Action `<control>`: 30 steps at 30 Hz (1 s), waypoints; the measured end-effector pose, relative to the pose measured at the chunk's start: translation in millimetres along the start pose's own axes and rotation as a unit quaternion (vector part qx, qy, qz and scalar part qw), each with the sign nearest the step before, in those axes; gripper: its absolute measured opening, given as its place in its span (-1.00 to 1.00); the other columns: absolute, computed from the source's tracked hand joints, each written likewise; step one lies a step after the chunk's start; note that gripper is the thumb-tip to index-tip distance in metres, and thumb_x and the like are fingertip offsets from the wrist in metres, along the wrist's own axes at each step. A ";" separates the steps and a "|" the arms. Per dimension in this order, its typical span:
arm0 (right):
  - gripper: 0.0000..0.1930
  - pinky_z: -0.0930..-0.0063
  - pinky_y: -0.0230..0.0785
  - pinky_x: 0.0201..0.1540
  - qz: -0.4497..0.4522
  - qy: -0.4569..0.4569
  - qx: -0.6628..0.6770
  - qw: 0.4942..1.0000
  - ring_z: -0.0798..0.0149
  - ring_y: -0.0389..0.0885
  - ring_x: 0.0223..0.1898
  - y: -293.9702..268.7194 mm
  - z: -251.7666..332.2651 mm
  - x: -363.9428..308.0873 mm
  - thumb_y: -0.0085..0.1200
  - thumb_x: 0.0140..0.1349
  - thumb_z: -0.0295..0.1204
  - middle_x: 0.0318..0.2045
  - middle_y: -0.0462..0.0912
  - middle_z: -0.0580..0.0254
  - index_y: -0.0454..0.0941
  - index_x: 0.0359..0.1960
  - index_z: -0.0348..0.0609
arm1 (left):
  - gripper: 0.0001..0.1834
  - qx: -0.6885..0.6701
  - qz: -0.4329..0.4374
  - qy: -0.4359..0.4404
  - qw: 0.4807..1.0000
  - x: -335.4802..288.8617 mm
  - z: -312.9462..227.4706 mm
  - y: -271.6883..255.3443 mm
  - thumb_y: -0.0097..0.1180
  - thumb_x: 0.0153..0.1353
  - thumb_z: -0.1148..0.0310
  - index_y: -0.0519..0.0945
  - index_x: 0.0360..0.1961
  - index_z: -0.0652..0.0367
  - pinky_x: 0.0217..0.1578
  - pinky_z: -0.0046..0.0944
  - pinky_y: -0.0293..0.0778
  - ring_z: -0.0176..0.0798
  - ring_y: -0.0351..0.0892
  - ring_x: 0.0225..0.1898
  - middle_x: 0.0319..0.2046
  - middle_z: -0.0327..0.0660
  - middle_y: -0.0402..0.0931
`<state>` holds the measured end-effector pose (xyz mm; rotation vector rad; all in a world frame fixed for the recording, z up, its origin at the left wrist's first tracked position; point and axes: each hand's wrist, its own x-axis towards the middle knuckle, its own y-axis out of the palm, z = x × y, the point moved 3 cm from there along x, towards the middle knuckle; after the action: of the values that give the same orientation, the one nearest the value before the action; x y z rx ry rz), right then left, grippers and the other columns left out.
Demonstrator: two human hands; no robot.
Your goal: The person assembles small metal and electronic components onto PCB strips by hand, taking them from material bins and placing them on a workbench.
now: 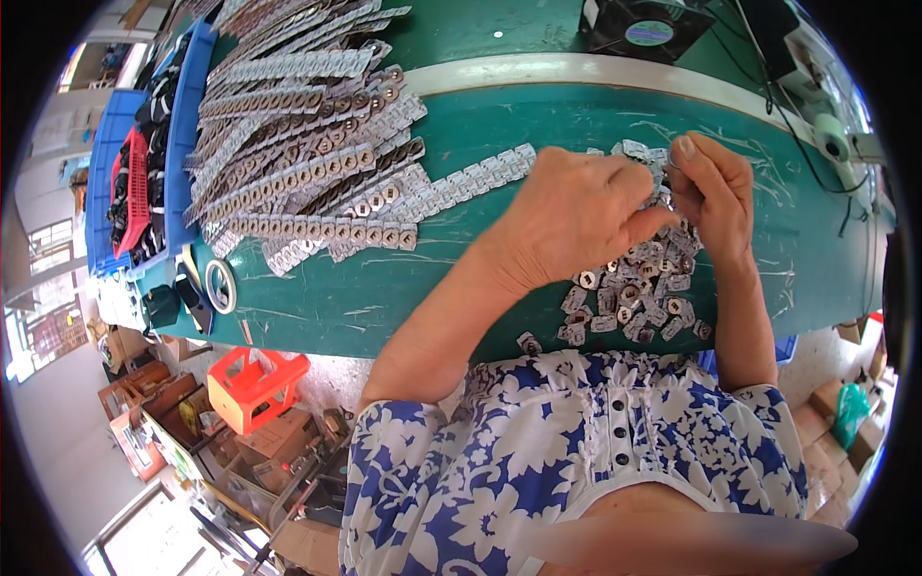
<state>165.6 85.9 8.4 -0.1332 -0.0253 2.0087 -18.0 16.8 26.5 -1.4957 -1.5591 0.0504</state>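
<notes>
My left hand (pixel 588 213) is curled closed above a pile of small flat metal pieces (pixel 643 288), its thumb pointing at my right hand. My right hand (pixel 713 192) faces it, thumb and fingers drawn together in a pinch. Small grey metal shows in the gap between them, but what either hand grips is too hidden to make out. Just left of my left knuckles ends a strip of joined metal pieces (pixel 471 182); whether it runs on behind the hand cannot be told. Several more metal strips (pixel 317 178) with round brown parts lie heaped at the left.
A green tabletop (pixel 461 278) carries everything, with a pale raised bar (pixel 567 69) across it. A blue crate (pixel 182 144) and red basket (pixel 133 187) sit left, near a tape roll (pixel 221 286). A black fan (pixel 645 27) stands behind; an orange stool (pixel 254 386) is below.
</notes>
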 end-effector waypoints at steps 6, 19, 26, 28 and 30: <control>-0.59 0.64 -0.02 -0.59 0.010 -0.077 -0.055 0.995 0.66 0.17 -0.63 -0.3 0.1 4.4 0.10 0.46 -0.27 -0.66 0.34 0.52 0.42 -0.58 -0.15 | -0.67 0.234 0.137 -0.129 0.954 -19.6 44.7 -58.6 0.41 -0.01 0.23 0.57 -0.35 0.20 -0.34 -0.06 0.51 0.04 0.64 -0.35 -0.40 -0.11 0.60; -0.63 0.63 0.21 -0.52 0.042 -0.138 -0.079 0.986 0.61 0.37 -0.56 4.2 12.0 -2.6 0.04 0.52 -0.22 -0.60 0.44 0.45 0.57 -0.42 -0.20 | -0.79 -0.134 0.069 -0.133 0.980 3.7 10.9 -31.7 0.31 0.18 0.60 0.66 -0.14 0.28 -0.38 -0.41 0.52 -0.36 0.61 -0.41 -0.39 -0.21 0.63; -0.63 0.52 0.22 -0.55 0.133 -0.193 -0.160 0.959 0.52 0.36 -0.60 -2.7 13.5 -0.2 0.08 0.49 -0.24 -0.66 0.37 0.37 0.52 -0.45 -0.24 | -0.79 -0.187 0.114 -0.165 0.962 0.4 10.4 -25.3 0.32 0.14 0.54 0.66 -0.17 0.26 -0.41 -0.20 0.53 -0.03 0.68 -0.42 -0.37 -0.01 0.66; -0.63 0.48 0.22 -0.57 0.184 -0.230 -0.145 0.945 0.50 0.37 -0.63 -2.4 14.7 -0.7 0.09 0.49 -0.25 -0.66 0.39 0.34 0.51 -0.45 -0.25 | -0.79 -0.190 0.150 -0.175 0.954 2.0 9.8 -29.1 0.32 0.13 0.54 0.67 -0.18 0.25 -0.40 -0.20 0.53 -0.01 0.68 -0.42 -0.37 -0.01 0.66; -0.63 0.47 0.23 -0.58 0.205 -0.215 -0.147 0.944 0.49 0.38 -0.64 -3.9 12.8 -0.1 0.08 0.49 -0.25 -0.65 0.42 0.33 0.51 -0.45 -0.25 | -0.79 -0.192 0.186 -0.185 0.946 1.8 10.9 -27.6 0.31 0.12 0.54 0.67 -0.18 0.25 -0.40 -0.19 0.53 0.00 0.68 -0.41 -0.37 0.00 0.66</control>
<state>167.9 88.0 21.5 0.1244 -0.6233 2.4042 -45.4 17.2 38.1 -2.1799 -1.6138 0.2717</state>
